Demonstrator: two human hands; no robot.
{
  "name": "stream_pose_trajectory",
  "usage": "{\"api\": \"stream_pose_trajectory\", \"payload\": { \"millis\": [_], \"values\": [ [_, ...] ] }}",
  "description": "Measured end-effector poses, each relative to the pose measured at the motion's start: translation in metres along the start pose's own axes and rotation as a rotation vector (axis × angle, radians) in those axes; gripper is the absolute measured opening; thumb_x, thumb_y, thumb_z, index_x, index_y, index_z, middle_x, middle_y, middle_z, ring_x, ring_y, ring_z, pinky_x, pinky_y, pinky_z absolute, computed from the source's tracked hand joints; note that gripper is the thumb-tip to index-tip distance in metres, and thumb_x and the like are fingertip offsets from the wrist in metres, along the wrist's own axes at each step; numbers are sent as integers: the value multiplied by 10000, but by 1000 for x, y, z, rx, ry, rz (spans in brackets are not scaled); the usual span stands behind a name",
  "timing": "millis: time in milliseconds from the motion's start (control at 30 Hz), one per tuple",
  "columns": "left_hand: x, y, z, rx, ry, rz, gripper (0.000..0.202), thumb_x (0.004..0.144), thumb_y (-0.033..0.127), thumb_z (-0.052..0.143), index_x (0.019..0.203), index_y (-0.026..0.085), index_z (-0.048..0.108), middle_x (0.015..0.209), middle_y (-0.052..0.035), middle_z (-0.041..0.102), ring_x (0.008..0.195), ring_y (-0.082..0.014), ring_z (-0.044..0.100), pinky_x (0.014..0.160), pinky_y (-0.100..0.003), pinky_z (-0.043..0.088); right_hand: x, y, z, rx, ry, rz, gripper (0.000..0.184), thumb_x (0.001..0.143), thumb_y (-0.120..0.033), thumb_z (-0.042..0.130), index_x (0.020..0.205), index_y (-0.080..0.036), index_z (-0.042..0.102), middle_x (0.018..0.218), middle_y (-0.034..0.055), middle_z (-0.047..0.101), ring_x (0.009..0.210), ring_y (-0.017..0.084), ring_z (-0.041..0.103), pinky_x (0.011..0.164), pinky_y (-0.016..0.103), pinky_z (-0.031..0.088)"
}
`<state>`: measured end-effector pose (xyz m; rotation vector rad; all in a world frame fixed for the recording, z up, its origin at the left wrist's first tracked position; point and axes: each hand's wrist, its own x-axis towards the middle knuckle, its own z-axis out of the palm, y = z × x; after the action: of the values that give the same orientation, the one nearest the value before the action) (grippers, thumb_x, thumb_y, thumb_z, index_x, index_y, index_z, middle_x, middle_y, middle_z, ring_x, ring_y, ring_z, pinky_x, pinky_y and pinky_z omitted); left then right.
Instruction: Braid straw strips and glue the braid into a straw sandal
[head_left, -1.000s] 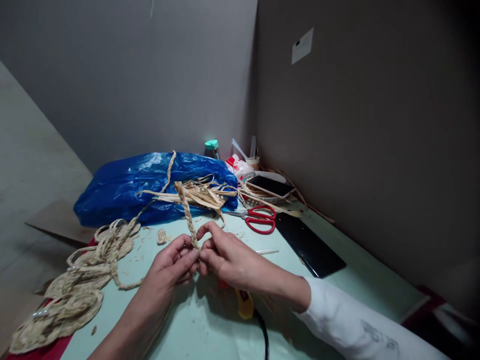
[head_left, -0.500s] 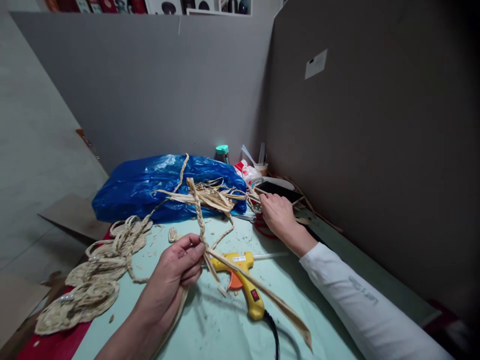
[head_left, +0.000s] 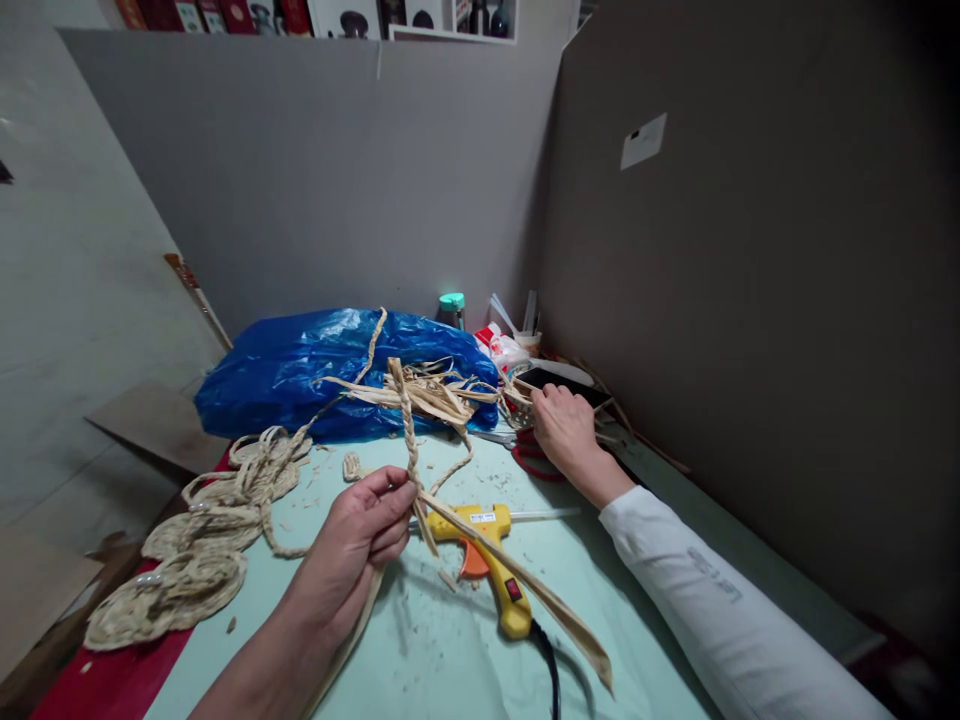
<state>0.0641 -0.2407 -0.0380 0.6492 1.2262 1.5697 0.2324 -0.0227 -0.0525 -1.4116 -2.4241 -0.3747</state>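
Observation:
My left hand (head_left: 358,540) is closed, pinching the end of a straw braid (head_left: 406,420) that runs up to a pile of loose straw strips (head_left: 420,390). Loose flat strips (head_left: 525,585) hang from the pinch and trail right across the table. My right hand (head_left: 564,428), in a white sleeve, rests far right over the red-handled scissors (head_left: 534,462), beside a small basket. Its fingers curl down; what they hold is hidden. A yellow glue gun (head_left: 491,560) lies between my two hands.
A blue plastic bag (head_left: 300,370) lies at the back. Coiled braided straw (head_left: 210,530) heaps at the left on a red cloth. A black tablet (head_left: 559,380), a teal-capped bottle (head_left: 451,305) and a cup sit in the corner. Grey partition walls close the back and right.
My right hand let go of the braid and reached right to the scissors, uncovering the glue gun. The left hand keeps its pinch on the braid. The view has tilted upward.

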Motion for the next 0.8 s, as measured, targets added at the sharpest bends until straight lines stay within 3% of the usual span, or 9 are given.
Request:
{"api": "stream_pose_trajectory", "payload": {
  "millis": [133, 267, 367, 400, 500, 567, 800],
  "values": [
    [-2, 4, 0, -24, 49, 44, 391, 660, 322, 841, 819, 137, 536, 537, 123, 355, 404, 21, 146, 382, -135, 118, -6, -5, -22, 174, 72, -73, 161, 877, -128, 483, 960, -101, 618, 1016, 176, 639, 1020, 289, 547, 828, 387, 405],
    [-5, 8, 3, -63, 134, 160, 358, 666, 291, 827, 820, 137, 543, 600, 79, 468, 399, 27, 194, 386, -136, 125, -32, -29, -58, 457, 52, -272, 154, 961, -205, 396, 998, -176, 542, 889, 42, 648, 761, 150, 583, 714, 248, 430],
    [-4, 10, 4, -62, 182, 210, 312, 683, 273, 807, 802, 128, 558, 673, 28, 566, 397, 31, 224, 388, -141, 135, -56, -51, -79, 915, 12, -365, 142, 973, -265, 413, 929, -202, 532, 776, 14, 615, 659, 140, 554, 629, 244, 412],
    [-4, 10, 4, -54, 193, 221, 291, 695, 266, 797, 798, 124, 565, 701, 10, 592, 401, 30, 237, 391, -140, 144, -63, -57, -83, 991, -55, -392, 163, 976, -290, 422, 902, -208, 542, 731, 4, 600, 624, 138, 539, 608, 247, 402],
    [-4, 10, 5, -35, 223, 269, 219, 732, 237, 763, 804, 114, 597, 729, 3, 602, 418, 25, 282, 404, -134, 184, -77, -70, -85, 1050, -236, -450, 185, 956, -300, 466, 833, -213, 575, 651, -11, 587, 558, 132, 519, 562, 254, 375],
    [-5, 10, 5, -30, 231, 296, 178, 747, 217, 748, 802, 115, 613, 721, 18, 586, 425, 22, 308, 410, -131, 208, -81, -74, -81, 1036, -283, -440, 181, 947, -301, 474, 832, -216, 584, 616, -12, 595, 529, 135, 526, 549, 260, 369],
    [-11, 8, 10, -31, 221, 248, 169, 771, 230, 748, 791, 117, 624, 751, 24, 590, 420, 32, 332, 392, -121, 211, -87, -79, -69, 1043, -209, -421, 156, 953, -286, 433, 842, -219, 519, 606, -11, 578, 494, 135, 514, 533, 264, 342]
  ]
}}
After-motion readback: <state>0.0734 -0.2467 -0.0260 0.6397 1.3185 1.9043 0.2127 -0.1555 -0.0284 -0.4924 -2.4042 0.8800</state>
